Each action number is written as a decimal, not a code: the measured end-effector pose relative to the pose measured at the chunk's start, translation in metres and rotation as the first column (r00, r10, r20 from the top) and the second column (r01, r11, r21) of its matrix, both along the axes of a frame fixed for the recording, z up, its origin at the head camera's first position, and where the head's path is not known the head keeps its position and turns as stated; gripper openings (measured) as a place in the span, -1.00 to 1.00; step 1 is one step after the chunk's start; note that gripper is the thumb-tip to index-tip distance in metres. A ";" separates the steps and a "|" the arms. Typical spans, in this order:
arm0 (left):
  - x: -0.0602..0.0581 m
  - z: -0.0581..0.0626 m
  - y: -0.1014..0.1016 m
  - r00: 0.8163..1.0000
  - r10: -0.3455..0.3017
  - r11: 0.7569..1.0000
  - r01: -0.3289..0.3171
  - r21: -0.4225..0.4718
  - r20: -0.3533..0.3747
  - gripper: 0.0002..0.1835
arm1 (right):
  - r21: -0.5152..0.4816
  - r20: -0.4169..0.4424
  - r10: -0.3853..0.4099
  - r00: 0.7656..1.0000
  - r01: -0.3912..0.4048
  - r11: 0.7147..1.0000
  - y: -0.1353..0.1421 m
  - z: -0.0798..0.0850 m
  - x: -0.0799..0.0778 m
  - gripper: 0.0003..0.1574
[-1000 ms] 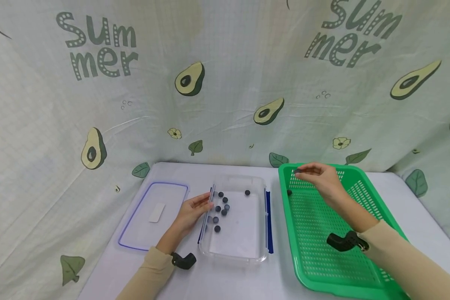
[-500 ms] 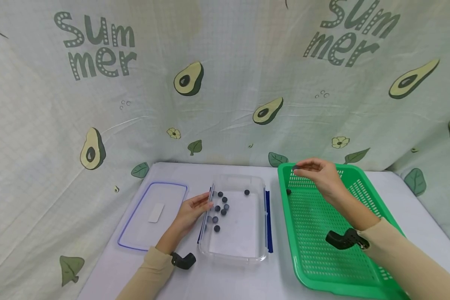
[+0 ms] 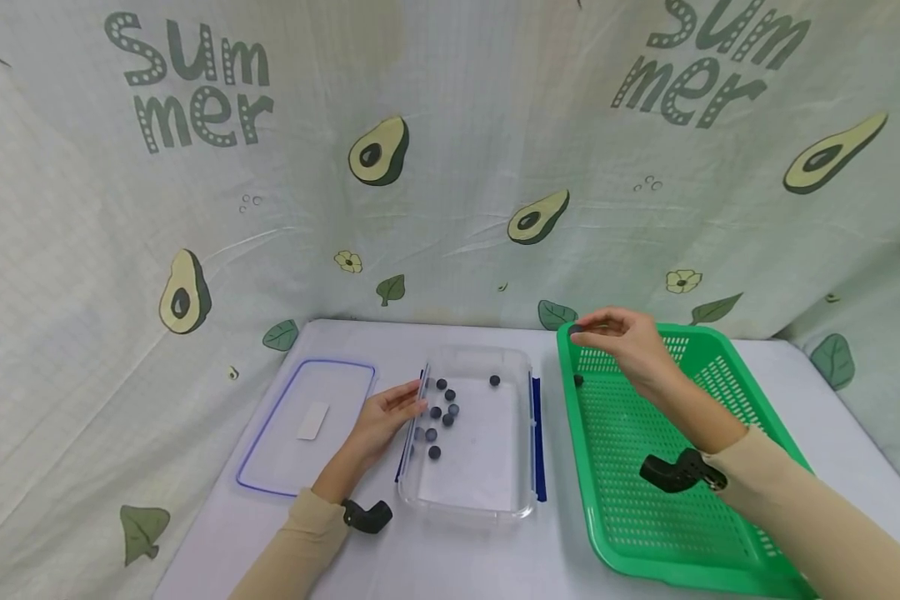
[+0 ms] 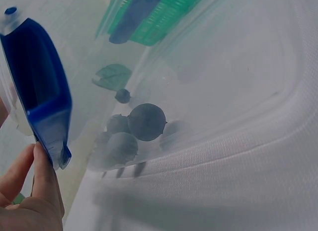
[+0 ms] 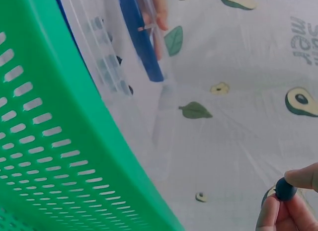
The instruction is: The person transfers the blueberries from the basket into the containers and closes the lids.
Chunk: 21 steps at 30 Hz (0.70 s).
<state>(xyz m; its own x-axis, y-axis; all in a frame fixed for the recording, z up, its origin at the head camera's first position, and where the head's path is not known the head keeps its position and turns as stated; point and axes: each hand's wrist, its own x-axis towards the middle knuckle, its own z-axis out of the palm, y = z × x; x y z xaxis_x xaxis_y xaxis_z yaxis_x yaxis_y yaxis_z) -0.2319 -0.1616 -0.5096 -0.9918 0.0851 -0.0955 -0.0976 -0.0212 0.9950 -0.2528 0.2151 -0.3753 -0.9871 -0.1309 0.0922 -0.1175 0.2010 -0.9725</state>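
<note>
My right hand (image 3: 630, 346) pinches a dark blueberry (image 5: 285, 189) between thumb and fingertips, above the far left corner of the green basket (image 3: 592, 500). One more blueberry (image 3: 578, 380) lies inside that basket by its left wall. To the left stands a clear plastic container (image 3: 480, 508) with blue side latches, one latch (image 4: 54, 97) close up in the left wrist view. My left hand (image 3: 382, 421) holds the container's left side at the rim. Several blueberries (image 3: 435, 452) lie in it, mostly along the left, with a single blueberry (image 3: 495, 381) near the far end.
A clear lid with a blue-purple rim (image 3: 270, 467) lies on the white table (image 3: 465, 558) at the left, a white rectangular label (image 3: 312, 421) on it. Behind the table hangs a printed cloth (image 3: 450, 167).
My right hand has moved left and slightly away from me with the blueberry, toward the basket's far left corner. The left hand stays on the container.
</note>
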 end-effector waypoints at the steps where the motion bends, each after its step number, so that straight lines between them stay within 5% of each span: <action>1: 0.000 0.000 0.000 1.000 0.001 1.000 -0.001 0.002 0.002 -0.41 | -0.007 0.000 0.006 1.000 -0.006 1.000 -0.002 0.001 0.000 -0.53; 21: -0.002 0.000 -0.002 1.000 0.001 1.000 -0.001 0.013 0.011 -0.43 | -0.004 0.013 0.132 0.991 -0.131 0.991 -0.048 0.010 -0.015 -0.58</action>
